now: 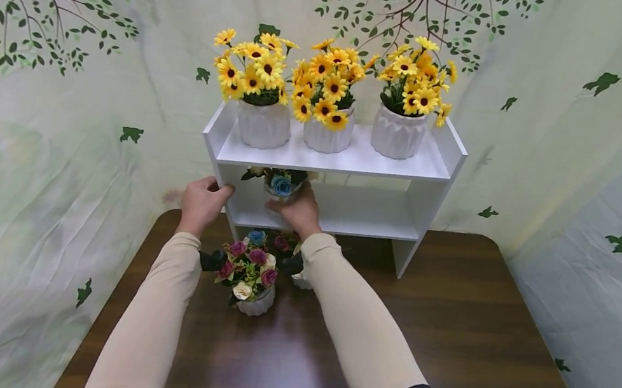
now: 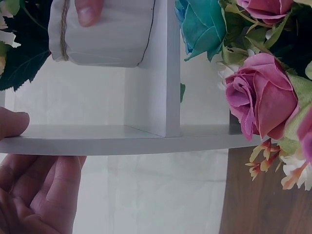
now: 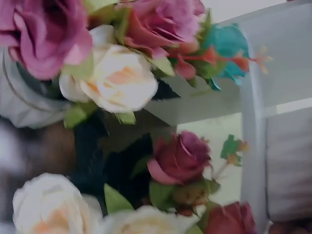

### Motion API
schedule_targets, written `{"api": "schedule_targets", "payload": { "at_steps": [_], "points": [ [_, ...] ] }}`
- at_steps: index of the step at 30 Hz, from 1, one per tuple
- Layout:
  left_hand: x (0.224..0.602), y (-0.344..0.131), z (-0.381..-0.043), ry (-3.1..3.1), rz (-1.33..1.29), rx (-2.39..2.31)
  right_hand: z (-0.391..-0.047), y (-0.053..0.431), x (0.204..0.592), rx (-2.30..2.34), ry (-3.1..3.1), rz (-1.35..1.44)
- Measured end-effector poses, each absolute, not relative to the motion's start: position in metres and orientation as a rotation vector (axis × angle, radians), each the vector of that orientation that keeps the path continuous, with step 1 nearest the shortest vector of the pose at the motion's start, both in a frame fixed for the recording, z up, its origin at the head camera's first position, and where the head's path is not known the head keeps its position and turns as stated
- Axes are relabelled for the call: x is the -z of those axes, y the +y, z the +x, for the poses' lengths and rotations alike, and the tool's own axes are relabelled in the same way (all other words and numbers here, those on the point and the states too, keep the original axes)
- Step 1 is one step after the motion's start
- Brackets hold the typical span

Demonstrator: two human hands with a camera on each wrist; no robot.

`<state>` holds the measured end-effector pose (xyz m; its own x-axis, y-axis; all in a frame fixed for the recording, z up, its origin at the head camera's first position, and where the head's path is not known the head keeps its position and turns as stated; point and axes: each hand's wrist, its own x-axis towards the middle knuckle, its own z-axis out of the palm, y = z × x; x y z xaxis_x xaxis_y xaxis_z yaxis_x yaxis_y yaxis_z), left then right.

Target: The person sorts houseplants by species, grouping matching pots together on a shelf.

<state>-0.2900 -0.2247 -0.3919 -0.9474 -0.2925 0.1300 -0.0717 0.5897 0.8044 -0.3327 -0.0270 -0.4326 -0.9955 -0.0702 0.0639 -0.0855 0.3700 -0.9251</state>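
Observation:
On the middle level of a white shelf unit, my right hand grips a flower pot with a blue rose and dark leaves. The pot is white with a twine band; one fingertip presses its side in the left wrist view. My left hand holds the front edge of the unit's left side panel, thumb inside and fingers outside. Below the forearms, a potted bouquet of purple, cream and blue roses stands on the table. Another bouquet behind it is partly hidden by my right arm.
Three white pots of yellow daisies stand on the top level: left, middle and right. The unit stands at the back of a brown wooden table. A leaf-patterned cloth hangs behind and at the sides.

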Motion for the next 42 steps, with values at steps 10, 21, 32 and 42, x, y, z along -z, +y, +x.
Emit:
{"api": "schedule_targets", "payload": {
  "at_steps": [10, 21, 32, 42],
  "points": [
    [0.391, -0.227, -0.291, -2.536, 0.272, 1.290, -0.319, 0.014, 0.406, -1.513, -2.769, 0.442],
    [0.393, -0.234, -0.287, -2.531, 0.296, 1.269, -0.241, 0.091, 0.464, -1.668, -2.145, 0.320],
    [0.393, -0.235, -0.284, -2.559, 0.296, 1.250, -0.218, 0.098, 0.568, -1.430, -2.885, 0.050],
    [0.395, -0.224, -0.290, -2.580, 0.277, 1.269, -0.234, 0.060, 0.597, -1.632, -2.658, 0.079]
  ]
}}
